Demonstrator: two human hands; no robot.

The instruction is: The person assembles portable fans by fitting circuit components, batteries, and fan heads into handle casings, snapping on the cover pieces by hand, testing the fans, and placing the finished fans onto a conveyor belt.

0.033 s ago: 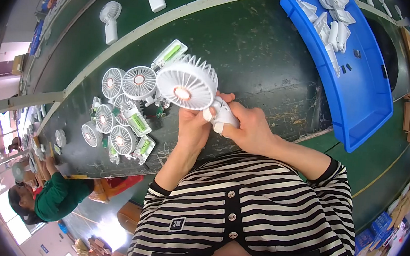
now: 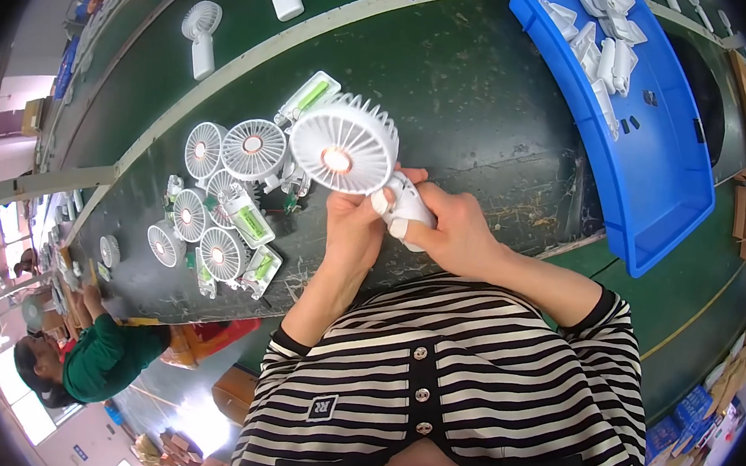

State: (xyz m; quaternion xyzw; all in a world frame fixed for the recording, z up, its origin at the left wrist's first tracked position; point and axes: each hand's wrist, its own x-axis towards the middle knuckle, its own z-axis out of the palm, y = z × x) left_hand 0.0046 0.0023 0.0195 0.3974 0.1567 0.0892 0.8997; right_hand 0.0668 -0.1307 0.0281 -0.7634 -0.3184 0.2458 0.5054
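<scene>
A white handheld fan point(image 2: 342, 149) with an orange-ringed hub is held up in front of me, its round cage tilted toward the upper left. My left hand point(image 2: 358, 223) grips it at the neck, just below the cage. Around the handle point(image 2: 409, 202) my right hand point(image 2: 455, 231) is closed, thumb pressed on its face. Both thumbs wear white coverings. To the left, close by, lies a cluster of fan heads point(image 2: 253, 149) with opened handles, where green batteries point(image 2: 251, 222) and small circuit boards show.
A blue bin point(image 2: 660, 200) at the right holds several white casing pieces point(image 2: 614, 63). Beyond a pale rail point(image 2: 229, 56), two whole fans point(image 2: 200, 36) lie on the green surface. A co-worker in a green top point(image 2: 104, 360) sits at the lower left.
The held fan has tipped slightly, its cage rising a little and shifting slightly right. Both hands keep their grip.
</scene>
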